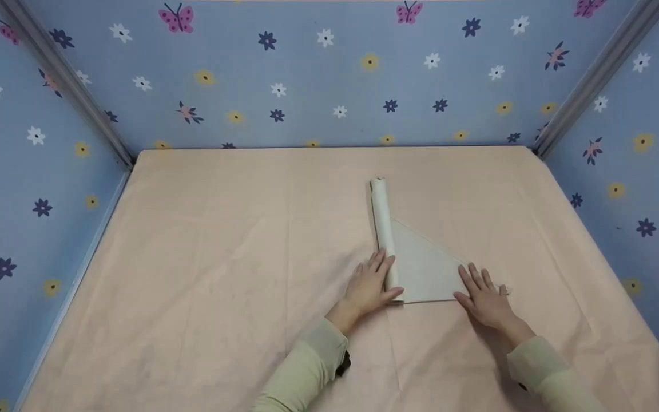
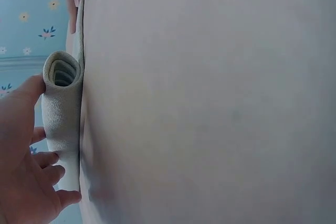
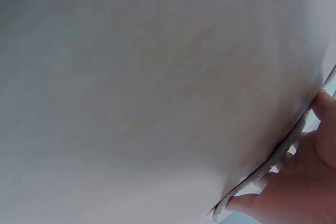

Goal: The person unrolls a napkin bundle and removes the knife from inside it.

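Note:
A pale grey-green cloth (image 1: 424, 266), towel-like in texture, lies on the table, its left side wound into a long roll (image 1: 384, 220). My left hand (image 1: 366, 289) rests on the near part of that roll, thumb by the near end and fingers spread along it. In the left wrist view the end of the roll (image 2: 64, 72) shows its wound layers, with the thumb touching its side. My right hand (image 1: 488, 300) presses the flat right part with extended, spread fingers. The right wrist view shows the cloth edge (image 3: 262, 169) under that hand.
A peach-coloured cover (image 1: 221, 240) with creases spreads over the table. Blue panels (image 1: 306, 74) printed with flowers and butterflies stand at the back and both sides, with grey posts (image 1: 78, 80) at the corners.

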`<state>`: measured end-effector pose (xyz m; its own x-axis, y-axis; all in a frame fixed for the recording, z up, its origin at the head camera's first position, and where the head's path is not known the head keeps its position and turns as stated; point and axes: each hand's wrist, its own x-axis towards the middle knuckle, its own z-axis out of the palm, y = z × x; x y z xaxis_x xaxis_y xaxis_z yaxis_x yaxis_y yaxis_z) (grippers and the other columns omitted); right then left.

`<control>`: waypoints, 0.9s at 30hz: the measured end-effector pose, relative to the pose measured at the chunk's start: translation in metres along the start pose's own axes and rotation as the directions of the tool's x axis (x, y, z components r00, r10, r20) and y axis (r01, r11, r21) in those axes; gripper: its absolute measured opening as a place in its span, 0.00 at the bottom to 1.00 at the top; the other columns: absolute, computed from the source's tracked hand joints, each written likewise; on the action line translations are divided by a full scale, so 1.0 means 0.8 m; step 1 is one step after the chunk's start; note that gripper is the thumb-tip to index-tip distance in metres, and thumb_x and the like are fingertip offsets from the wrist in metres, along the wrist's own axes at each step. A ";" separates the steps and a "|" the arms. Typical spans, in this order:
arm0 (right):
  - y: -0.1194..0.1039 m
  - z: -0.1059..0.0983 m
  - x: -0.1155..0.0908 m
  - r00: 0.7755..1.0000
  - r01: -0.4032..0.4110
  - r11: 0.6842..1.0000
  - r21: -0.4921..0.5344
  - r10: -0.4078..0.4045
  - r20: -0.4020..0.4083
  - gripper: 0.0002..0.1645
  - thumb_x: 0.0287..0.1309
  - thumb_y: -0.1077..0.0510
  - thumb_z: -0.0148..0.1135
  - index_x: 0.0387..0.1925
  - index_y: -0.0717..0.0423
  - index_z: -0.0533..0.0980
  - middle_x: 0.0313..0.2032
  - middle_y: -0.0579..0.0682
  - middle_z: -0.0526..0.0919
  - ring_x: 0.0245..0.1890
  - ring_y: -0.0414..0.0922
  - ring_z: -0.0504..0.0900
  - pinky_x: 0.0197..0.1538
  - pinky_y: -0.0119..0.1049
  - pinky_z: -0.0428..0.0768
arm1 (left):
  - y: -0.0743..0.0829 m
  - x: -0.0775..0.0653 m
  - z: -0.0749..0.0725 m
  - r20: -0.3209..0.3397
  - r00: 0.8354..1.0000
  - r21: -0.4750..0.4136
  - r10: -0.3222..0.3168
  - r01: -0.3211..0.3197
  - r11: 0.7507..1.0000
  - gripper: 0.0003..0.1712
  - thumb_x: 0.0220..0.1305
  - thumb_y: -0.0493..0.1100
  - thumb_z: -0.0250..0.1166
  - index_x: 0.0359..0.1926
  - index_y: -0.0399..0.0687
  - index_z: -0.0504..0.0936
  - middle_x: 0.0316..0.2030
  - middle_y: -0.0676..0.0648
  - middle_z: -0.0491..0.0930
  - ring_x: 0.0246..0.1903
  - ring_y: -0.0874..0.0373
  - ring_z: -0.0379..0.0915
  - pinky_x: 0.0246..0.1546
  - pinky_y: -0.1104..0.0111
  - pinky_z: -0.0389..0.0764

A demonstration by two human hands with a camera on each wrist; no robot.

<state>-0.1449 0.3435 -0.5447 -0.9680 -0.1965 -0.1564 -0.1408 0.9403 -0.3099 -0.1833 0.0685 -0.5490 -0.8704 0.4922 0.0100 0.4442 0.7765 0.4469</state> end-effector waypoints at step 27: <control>0.002 0.000 0.001 1.000 -0.013 1.000 -0.008 0.014 0.024 0.40 0.63 0.41 0.39 0.66 0.61 0.46 0.66 0.64 0.42 0.63 0.65 0.38 0.52 0.71 0.38 | -0.005 -0.008 -0.017 0.065 0.997 0.010 -0.033 0.032 0.999 0.41 0.59 0.64 0.50 0.66 0.46 0.52 0.66 0.42 0.48 0.65 0.48 0.41 0.61 0.55 0.51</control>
<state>-0.1461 0.3447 -0.5452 -0.9646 -0.1903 -0.1827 -0.1295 0.9450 -0.3005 -0.1828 0.0568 -0.5384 -0.8690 0.4908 -0.0628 0.4179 0.7960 0.4378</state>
